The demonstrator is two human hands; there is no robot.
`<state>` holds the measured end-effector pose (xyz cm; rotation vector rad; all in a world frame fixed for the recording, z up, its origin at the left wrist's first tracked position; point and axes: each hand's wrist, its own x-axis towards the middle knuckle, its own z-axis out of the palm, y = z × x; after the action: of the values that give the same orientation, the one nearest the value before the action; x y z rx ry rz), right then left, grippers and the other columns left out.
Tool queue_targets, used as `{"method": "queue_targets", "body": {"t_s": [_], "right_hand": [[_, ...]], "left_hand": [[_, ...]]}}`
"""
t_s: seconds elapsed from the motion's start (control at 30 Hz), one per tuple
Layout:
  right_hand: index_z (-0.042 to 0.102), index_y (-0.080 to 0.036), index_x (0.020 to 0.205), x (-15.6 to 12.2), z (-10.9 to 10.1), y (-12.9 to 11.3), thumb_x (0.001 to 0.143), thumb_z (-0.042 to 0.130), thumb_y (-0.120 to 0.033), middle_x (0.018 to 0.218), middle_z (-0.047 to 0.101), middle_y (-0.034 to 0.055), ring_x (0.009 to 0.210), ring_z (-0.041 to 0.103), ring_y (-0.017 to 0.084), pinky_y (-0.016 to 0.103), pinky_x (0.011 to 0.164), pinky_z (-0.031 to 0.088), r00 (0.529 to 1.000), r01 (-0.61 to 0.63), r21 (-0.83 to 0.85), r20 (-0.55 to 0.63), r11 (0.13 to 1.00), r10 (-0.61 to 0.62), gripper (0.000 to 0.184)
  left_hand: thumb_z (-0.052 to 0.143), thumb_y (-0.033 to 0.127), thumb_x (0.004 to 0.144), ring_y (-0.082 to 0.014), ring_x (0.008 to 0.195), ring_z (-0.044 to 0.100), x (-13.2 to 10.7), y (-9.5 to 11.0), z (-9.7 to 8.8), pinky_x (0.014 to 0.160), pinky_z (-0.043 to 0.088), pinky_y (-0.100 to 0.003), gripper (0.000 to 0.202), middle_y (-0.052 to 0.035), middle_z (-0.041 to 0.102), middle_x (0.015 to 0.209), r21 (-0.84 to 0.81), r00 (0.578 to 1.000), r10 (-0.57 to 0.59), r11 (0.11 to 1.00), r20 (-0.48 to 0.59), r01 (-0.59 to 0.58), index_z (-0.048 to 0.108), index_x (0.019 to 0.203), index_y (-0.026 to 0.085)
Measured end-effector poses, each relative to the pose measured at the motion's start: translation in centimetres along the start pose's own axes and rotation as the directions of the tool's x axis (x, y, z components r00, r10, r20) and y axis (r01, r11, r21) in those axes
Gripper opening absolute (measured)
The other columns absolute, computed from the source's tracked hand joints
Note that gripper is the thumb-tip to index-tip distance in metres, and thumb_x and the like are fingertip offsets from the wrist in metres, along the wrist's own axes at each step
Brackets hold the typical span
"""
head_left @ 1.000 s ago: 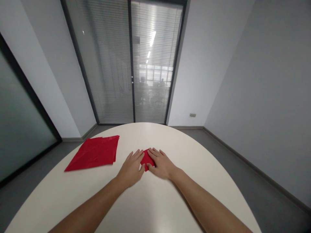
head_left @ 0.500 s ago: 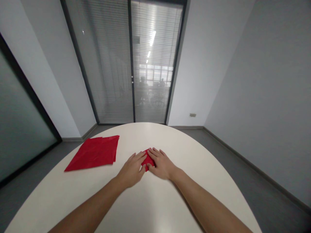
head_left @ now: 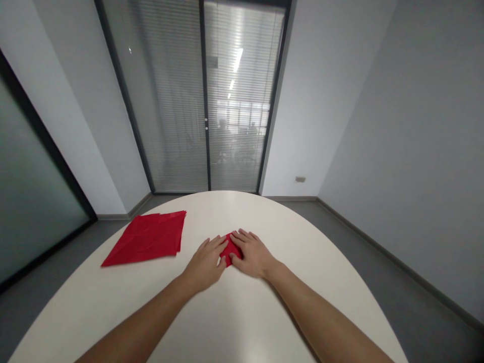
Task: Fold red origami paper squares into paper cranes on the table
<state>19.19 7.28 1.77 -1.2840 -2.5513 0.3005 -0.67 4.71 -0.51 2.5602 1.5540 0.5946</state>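
A small folded piece of red paper (head_left: 229, 249) lies on the white round table (head_left: 234, 312), mostly covered by my two hands. My left hand (head_left: 204, 262) rests flat on its left side, fingers stretched out and pointing away. My right hand (head_left: 251, 253) lies flat over its right side, fingers extended and the thumb pressing the paper's near edge. Only a narrow red wedge shows between the hands.
A stack of flat red paper sheets (head_left: 146, 238) lies on the table to the left, about a hand's width from my left hand. Beyond the table stand glass doors with blinds (head_left: 204, 101). Grey floor surrounds the table.
Both hands stay pressed on the folded red paper; my fingers have shifted only slightly. The red stack has not moved.
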Motion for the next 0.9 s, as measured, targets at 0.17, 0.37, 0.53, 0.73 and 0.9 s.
{"method": "queue_targets", "body": {"t_s": [0.17,0.37,0.53,0.73,0.9], "right_hand": [[0.046,-0.018,0.149,0.2,0.0,0.5,0.095,0.042,-0.036,0.155,0.043,0.0056,0.147,0.030,0.029,0.047,0.120,0.023,0.999,-0.051,0.002,-0.019,0.999,0.051,0.057],[0.043,-0.016,0.150,0.1,0.5,0.7,0.093,0.047,-0.042,0.157,0.039,0.0079,0.149,0.024,0.034,0.052,0.120,0.022,0.990,-0.137,-0.009,-0.042,0.991,0.137,0.063],[0.059,-0.014,0.138,0.2,0.1,0.9,0.092,0.049,-0.038,0.142,0.058,0.0120,0.138,0.041,0.029,0.044,0.120,0.026,0.988,-0.037,0.025,-0.147,0.999,0.040,0.052],[0.070,-0.018,0.121,0.5,0.0,1.6,0.085,0.052,-0.020,0.124,0.068,0.0094,0.124,0.054,0.025,0.041,0.112,0.037,0.977,0.113,0.171,-0.200,0.979,-0.078,0.040],[0.065,-0.017,0.126,0.3,-0.1,1.5,0.076,0.066,-0.024,0.122,0.068,0.0103,0.115,0.058,0.027,0.040,0.107,0.040,0.967,0.209,0.180,-0.182,0.961,-0.177,0.051]], "left_hand": [[0.042,0.016,0.091,-0.0280,0.138,0.046,0.0,0.2,-0.2,0.117,0.031,-0.051,0.049,-0.0090,0.053,0.148,0.050,0.997,-0.076,0.996,-0.019,0.077,0.057,0.137,0.019],[0.045,0.029,0.096,-0.0295,0.139,0.044,-0.1,0.3,-0.5,0.118,0.030,-0.053,0.044,-0.0120,0.053,0.148,0.022,0.996,-0.027,0.999,-0.085,0.029,0.058,0.137,0.017],[0.045,0.026,0.095,-0.0263,0.132,0.052,-0.2,0.2,-0.5,0.115,0.034,-0.052,0.041,-0.0095,0.058,0.143,0.005,0.999,0.021,1.000,-0.036,-0.020,0.061,0.132,0.022],[0.043,0.020,0.094,-0.0290,0.139,0.045,-0.1,-0.3,-0.1,0.117,0.031,-0.054,0.046,-0.0109,0.053,0.148,0.056,0.996,-0.081,0.995,-0.043,0.083,0.058,0.137,0.017],[0.045,0.012,0.088,-0.0258,0.132,0.052,0.1,-0.5,0.0,0.116,0.035,-0.046,0.045,-0.0105,0.059,0.142,0.023,0.995,-0.062,0.998,-0.080,0.064,0.063,0.130,0.016]]}}
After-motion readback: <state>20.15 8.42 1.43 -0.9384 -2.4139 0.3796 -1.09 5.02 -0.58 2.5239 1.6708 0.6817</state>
